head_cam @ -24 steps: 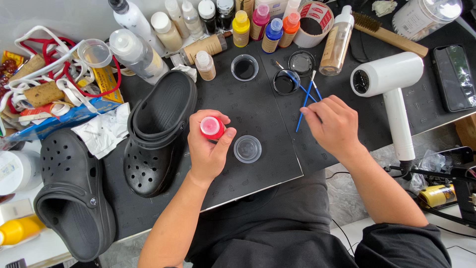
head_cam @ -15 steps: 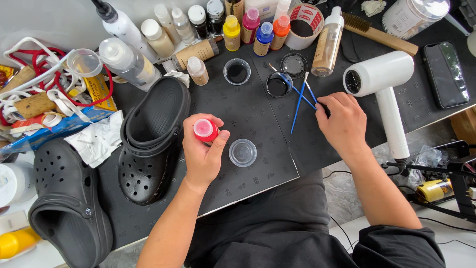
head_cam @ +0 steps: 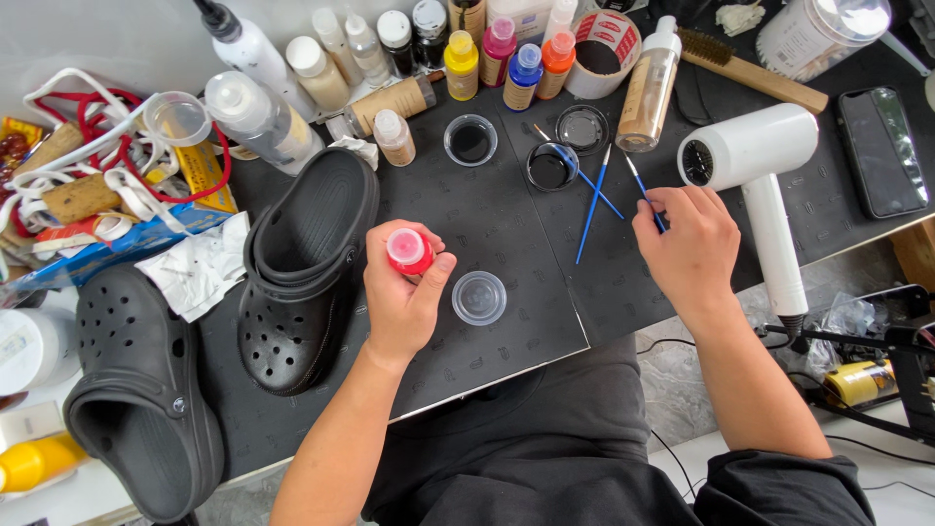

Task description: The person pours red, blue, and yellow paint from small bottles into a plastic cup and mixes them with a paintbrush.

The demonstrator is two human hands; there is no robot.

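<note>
Fingers of left hand [head_cam: 404, 292] clamp red paint bottle [head_cam: 409, 251]; right hand [head_cam: 687, 244] pinches blue brush [head_cam: 643, 193].

Back row: small paint bottles with yellow [head_cam: 462, 64], pink [head_cam: 498, 51], blue [head_cam: 524, 76] and orange [head_cam: 556, 60] caps, each with a pale label. Beside them, a tall amber spray bottle [head_cam: 651, 84] with white top. Far right corner: clear plastic jar [head_cam: 810, 33] with a white label. Right edge: dark phone [head_cam: 881, 149], screen off. Left: flat blue package [head_cam: 107, 247] and a yellow packet [head_cam: 205, 173]. Held in the left hand [head_cam: 401, 302]: red paint bottle [head_cam: 409, 251].
</note>
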